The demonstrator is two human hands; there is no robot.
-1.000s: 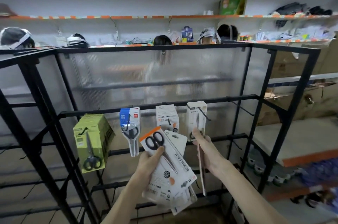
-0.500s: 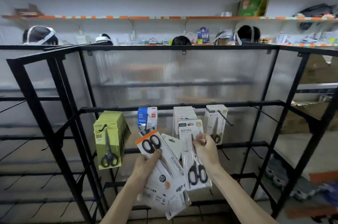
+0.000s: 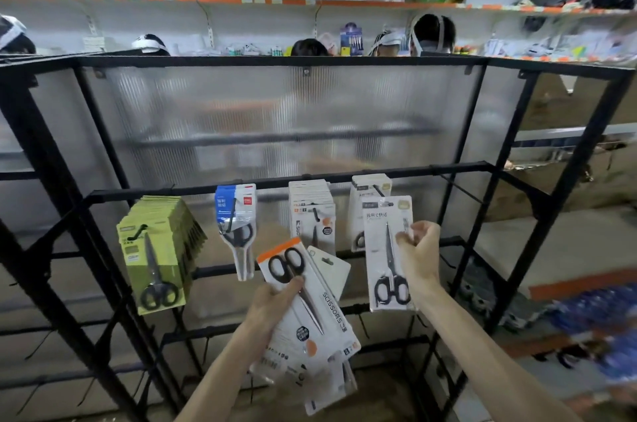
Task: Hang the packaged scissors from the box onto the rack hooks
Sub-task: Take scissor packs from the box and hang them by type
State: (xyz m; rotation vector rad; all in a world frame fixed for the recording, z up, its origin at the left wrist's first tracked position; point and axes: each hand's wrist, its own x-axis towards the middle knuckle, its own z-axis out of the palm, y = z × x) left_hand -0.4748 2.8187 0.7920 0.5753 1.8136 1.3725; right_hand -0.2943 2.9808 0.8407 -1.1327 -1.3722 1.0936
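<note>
White card with black-handled scissors sealed on it, the pack [image 3: 381, 249] hangs upright from your right hand [image 3: 420, 256], whose thumb and fingers pinch its right edge in the upper part. It sits in front of the rightmost hook [image 3: 377, 191] on the rack's crossbar [image 3: 455, 167], not yet threaded, with matching packs [image 3: 358, 218] already hung just behind. Your left hand [image 3: 272, 301] is clamped around a fanned stack of packaged scissors [image 3: 324, 318], thumb pressed across the orange-topped one in front; the box is out of view. The likeliest slip, as I judge it, is at the hang hole: gripped on one side only, the card can pivot or bow as you push, so the hook tip meets card rather than hole and the pack skates off. Blur hides how well hole and tip line up. Nudging the packs behind could also lift them off the tip. Watch the left hand too: the lowest packs splay out below your palm and look loosely held, so tilting that wrist while you reach may let one slide to the floor.
</note>
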